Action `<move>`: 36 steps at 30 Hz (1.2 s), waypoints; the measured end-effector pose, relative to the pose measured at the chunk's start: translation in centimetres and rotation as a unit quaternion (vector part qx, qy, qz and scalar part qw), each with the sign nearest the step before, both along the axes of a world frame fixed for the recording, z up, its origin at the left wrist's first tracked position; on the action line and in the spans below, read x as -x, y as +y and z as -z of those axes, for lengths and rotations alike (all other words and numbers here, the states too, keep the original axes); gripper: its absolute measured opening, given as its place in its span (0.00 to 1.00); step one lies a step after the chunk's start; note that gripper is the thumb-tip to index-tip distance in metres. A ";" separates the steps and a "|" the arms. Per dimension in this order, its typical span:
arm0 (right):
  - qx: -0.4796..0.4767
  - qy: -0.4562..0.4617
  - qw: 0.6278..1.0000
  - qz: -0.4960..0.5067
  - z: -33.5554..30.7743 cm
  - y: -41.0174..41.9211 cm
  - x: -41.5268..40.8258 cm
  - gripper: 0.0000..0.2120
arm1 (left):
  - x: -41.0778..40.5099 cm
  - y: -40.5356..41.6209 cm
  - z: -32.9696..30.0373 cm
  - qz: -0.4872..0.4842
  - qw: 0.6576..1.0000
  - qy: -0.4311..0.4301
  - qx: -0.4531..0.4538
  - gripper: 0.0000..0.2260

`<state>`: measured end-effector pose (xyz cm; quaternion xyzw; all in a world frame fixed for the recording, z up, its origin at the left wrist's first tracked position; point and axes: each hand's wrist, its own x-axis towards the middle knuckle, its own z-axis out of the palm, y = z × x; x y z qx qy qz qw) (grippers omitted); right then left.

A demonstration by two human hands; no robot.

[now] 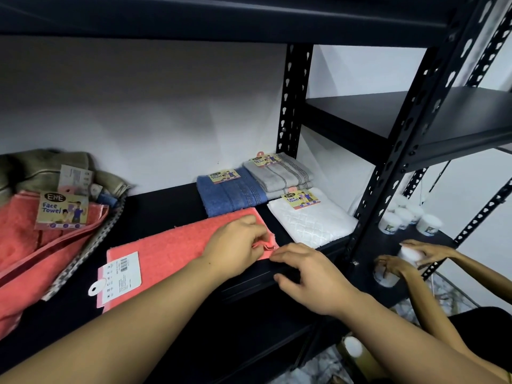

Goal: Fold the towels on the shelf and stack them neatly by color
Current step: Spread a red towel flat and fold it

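Note:
A coral towel [171, 250] lies spread flat on the black shelf [166, 200], with a white care tag at its near-left corner. My left hand [235, 245] pinches its right corner. My right hand [304, 270] rests on the shelf's front edge right beside that corner, fingers loosely spread. Behind lie folded towels: a blue one [230, 191], two grey ones [279, 173] stacked, and a white quilted one [313, 217]. At the left a loose heap holds another coral towel [33, 245], an olive towel [41, 164] and a checked cloth [91, 245].
A black perforated upright [388, 173] stands just right of the white towel. Beyond it, on the neighbouring shelf, another person's two hands [410, 259] handle white jars [401, 217]. A black shelf board runs overhead.

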<state>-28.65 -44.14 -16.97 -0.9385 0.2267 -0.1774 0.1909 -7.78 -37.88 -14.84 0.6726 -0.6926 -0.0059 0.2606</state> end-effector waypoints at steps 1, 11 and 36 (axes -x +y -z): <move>-0.006 -0.008 1.000 0.003 0.0 0.1 0.1 0.20 | 0.1 -0.1 -0.2 0.015 1.000 0.003 -0.008 0.08; -0.061 -0.090 0.992 0.058 0.5 0.0 0.7 0.14 | -0.2 -0.2 1.0 0.057 0.985 0.162 -0.007 0.07; -0.161 -0.144 0.962 0.165 0.9 0.5 -0.8 0.22 | 0.2 -0.8 1.5 0.014 0.987 0.156 -0.046 0.07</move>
